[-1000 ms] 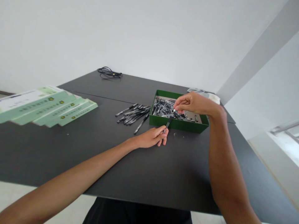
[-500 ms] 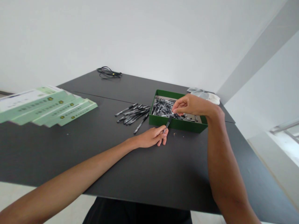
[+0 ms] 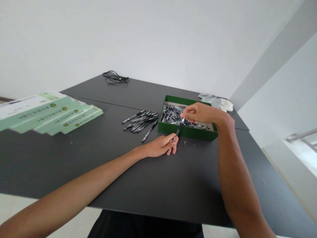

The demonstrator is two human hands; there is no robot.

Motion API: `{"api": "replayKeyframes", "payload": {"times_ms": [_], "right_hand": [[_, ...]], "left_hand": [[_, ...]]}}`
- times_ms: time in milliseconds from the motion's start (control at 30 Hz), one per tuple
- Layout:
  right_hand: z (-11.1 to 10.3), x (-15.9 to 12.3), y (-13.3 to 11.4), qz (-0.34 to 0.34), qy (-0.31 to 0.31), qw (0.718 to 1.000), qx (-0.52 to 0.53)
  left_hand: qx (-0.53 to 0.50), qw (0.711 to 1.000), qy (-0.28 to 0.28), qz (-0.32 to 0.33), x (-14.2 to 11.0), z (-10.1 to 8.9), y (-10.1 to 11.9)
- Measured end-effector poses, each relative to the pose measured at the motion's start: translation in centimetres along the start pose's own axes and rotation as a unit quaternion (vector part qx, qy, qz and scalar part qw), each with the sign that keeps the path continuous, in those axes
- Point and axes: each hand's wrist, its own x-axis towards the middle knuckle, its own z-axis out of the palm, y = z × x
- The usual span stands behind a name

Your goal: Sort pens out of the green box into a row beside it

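My left hand (image 3: pixel 165 145) rests on the black table, its fingers closed around the lower end of a dark pen (image 3: pixel 178 129). The pen slants up and away over the near wall of a green box (image 3: pixel 188 131). At the pen's upper end, my right hand (image 3: pixel 194 113) pinches a small pale part between thumb and fingertips; whether it is a separate piece is too small to tell. Many dark and clear pen parts (image 3: pixel 170 114) lie jumbled in the box, partly hidden by my right hand. Left of the box, several pens (image 3: pixel 141 121) lie in a loose pile.
Overlapping green-and-white printed cards or boxes (image 3: pixel 56 114) stand at the left. A coiled black cable (image 3: pixel 115 77) lies at the far table edge. White cloth or plastic (image 3: pixel 224 104) sits behind the box. Tiny scraps (image 3: pixel 185 142) lie near my left hand.
My right hand has moved slightly left and down, nearer the pen's upper end. My left hand and the pen have barely moved.
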Motion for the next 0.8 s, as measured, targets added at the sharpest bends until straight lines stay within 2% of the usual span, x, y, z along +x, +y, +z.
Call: {"api": "replayKeyframes", "payload": {"times_ms": [200,333,600,800], "right_hand": [[-0.2,-0.4,0.8,-0.047,-0.038,0.996,0.06],[-0.2,-0.4,0.7,-0.061,-0.05,0.995,0.065],[0.1,-0.2,-0.2,-0.04,-0.054,0.997,0.042],[0.3,0.0,-0.3,-0.031,-0.03,0.999,0.008]], "left_hand": [[-0.001,1.0,-0.001,-0.002,0.0,0.0,0.0],[-0.003,1.0,0.0,0.001,0.0,0.0,-0.1],[-0.006,1.0,-0.001,-0.007,0.0,0.0,0.0],[-0.007,1.0,0.002,-0.001,0.0,0.0,0.0]]}}
